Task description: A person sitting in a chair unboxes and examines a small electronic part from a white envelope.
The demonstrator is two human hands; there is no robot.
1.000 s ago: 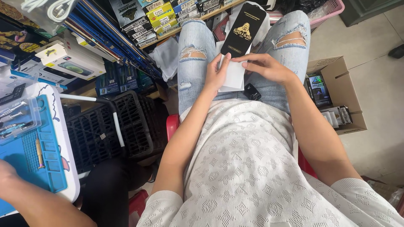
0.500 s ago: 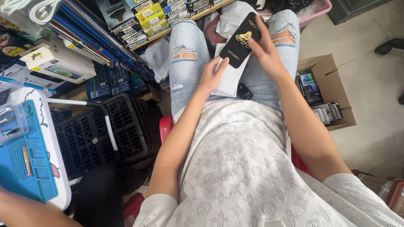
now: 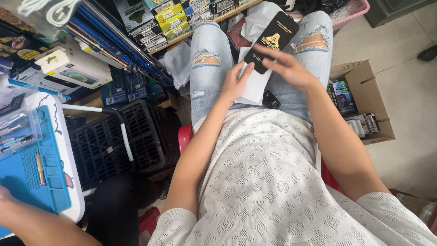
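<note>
Both hands are up over the lap right now. Right hand (image 3: 284, 67) has its fingers on the black flat packet (image 3: 271, 41), the one with the gold emblem, pinching its lower end so it sticks out toward the knees, over the ripped jeans (image 3: 207, 59). Left hand (image 3: 235, 82) is curled around the edge of the white paper sleeve (image 3: 255, 84), which lies on the lap just under the packet. Compared to a second ago, the packet has come up off the white sleeve and swung a bit to the side; it used to sit square on top with both hands bunched at its base, so from my seat it looks like the two are being pulled apart. Off to the right there's a cardboard box (image 3: 364, 77) with small boxed items, and a black plastic crate (image 3: 118, 136) on the left beside a blue work mat (image 3: 27, 177).
</note>
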